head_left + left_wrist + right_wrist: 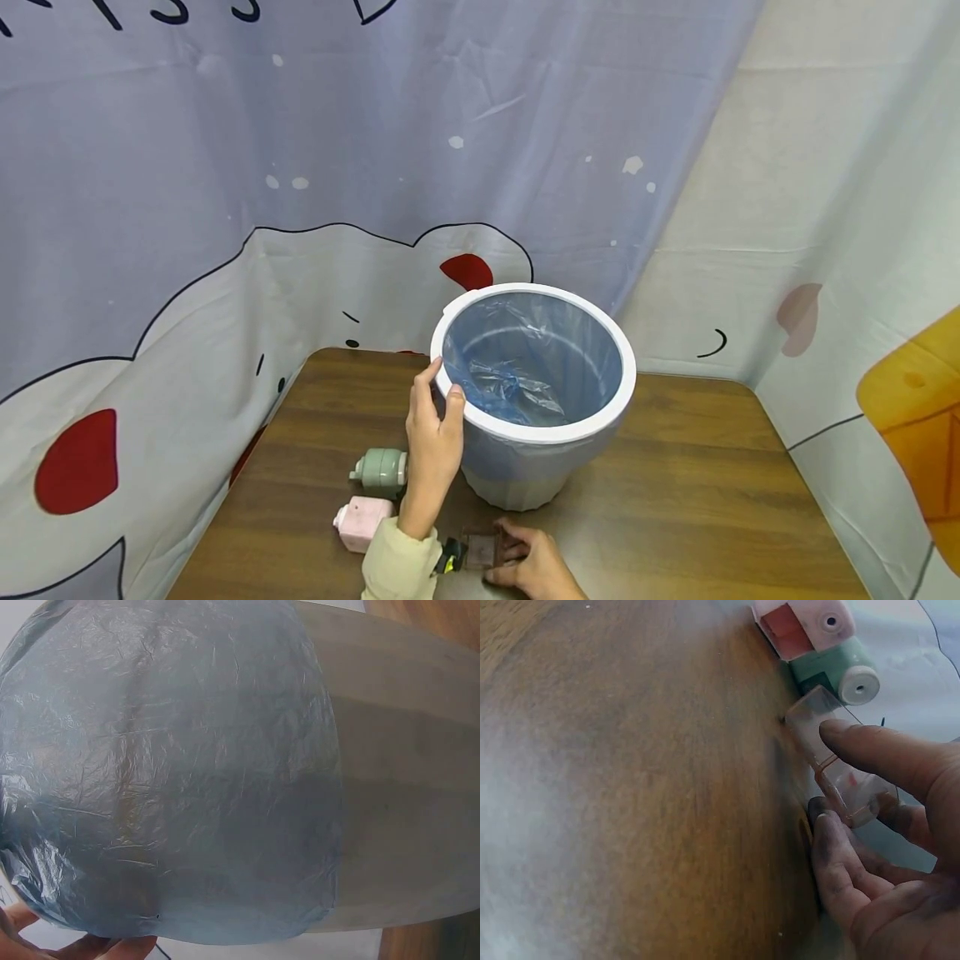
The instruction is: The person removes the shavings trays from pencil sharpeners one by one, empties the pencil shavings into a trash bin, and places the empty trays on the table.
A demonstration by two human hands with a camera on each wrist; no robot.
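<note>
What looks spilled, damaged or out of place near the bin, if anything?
I see no spill or obvious damage. One oddity: the pink sharpener beside the green one has an open, hollow slot in its body, as if a drawer were missing. The right hand holds a clear box that may be such a drawer.

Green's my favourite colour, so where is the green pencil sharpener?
In the head view, the green pencil sharpener is on the left half of the table, left of the white trash bin, just beyond the pink pencil sharpener.

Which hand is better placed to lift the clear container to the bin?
Right hand, likely: it holds the clear container, while the left hand touches the bin's rim.
</note>
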